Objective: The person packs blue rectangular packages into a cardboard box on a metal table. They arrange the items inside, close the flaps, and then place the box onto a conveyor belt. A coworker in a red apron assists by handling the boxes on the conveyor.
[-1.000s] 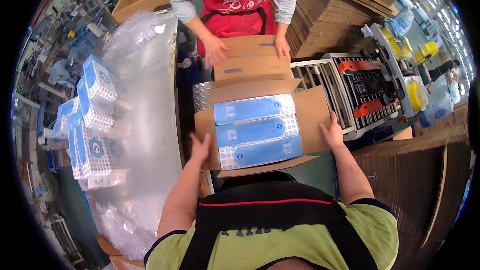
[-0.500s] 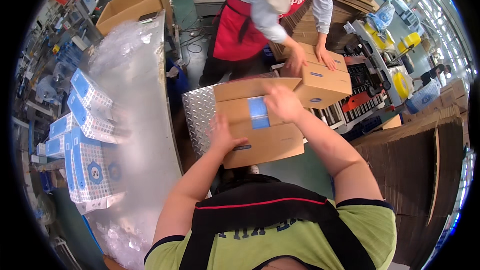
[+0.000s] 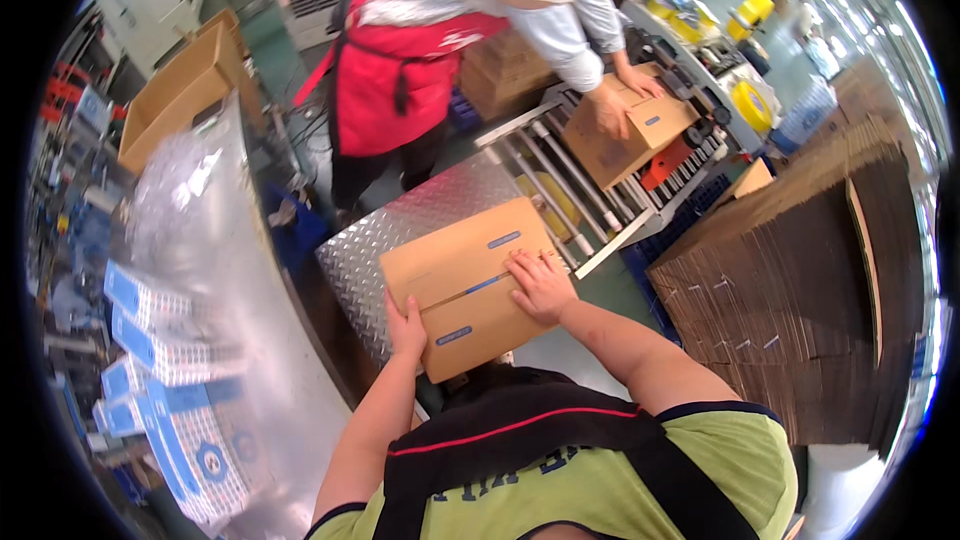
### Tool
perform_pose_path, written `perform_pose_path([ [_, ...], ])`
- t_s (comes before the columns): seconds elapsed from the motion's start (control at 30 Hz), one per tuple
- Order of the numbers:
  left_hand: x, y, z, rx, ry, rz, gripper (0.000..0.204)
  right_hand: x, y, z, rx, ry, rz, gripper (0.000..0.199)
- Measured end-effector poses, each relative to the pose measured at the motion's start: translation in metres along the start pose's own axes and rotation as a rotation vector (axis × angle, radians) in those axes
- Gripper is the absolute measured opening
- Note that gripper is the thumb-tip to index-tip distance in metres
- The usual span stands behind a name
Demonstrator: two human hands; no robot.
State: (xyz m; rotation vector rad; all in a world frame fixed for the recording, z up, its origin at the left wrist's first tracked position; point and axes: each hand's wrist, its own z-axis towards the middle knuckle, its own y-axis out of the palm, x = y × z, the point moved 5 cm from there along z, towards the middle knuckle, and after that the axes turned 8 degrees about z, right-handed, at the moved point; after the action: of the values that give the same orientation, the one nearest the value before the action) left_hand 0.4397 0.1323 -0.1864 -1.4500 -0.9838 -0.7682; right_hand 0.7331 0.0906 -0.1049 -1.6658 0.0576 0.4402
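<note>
Carton (image 3: pixel 468 306) over textured metal plate (image 3: pixel 352 258); left hand (image 3: pixel 406 328) against its left side, right hand (image 3: pixel 541 288) flat on top; fingers (image 3: pixel 522 264) extended, unclenched.

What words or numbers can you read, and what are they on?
Carton touched by left hand and right hand: two blue marks, too small to read.
Farther carton: one blue mark, too small.
Green shirt: dark letters, partly covered, not clearly readable.
Red apron: white print, creased and blurred.
Blue-and-white boxes: patterned; any words are too small.
</note>
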Motion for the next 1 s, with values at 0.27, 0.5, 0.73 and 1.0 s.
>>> perform_pose_path([
  [0.27,0.024,0.007,0.006,-0.030,0.014,-0.028,0.059,-0.118,-0.121,0.072,0.136,-0.266,1.356,0.063],
  [0.5,0.001,0.004,0.009,0.006,0.039,-0.009,0.058,-0.304,-0.328,-0.068,-0.538,-1.540,2.199,0.103],
  [0.73,0.021,0.000,0.005,0.030,0.052,0.056,0.058,-0.305,-0.338,-0.124,-0.306,-1.399,1.922,0.143],
  [1.0,0.023,0.004,0.001,0.016,0.010,-0.079,0.056,-0.171,-0.354,-0.147,-0.766,-1.377,1.244,0.062],
])
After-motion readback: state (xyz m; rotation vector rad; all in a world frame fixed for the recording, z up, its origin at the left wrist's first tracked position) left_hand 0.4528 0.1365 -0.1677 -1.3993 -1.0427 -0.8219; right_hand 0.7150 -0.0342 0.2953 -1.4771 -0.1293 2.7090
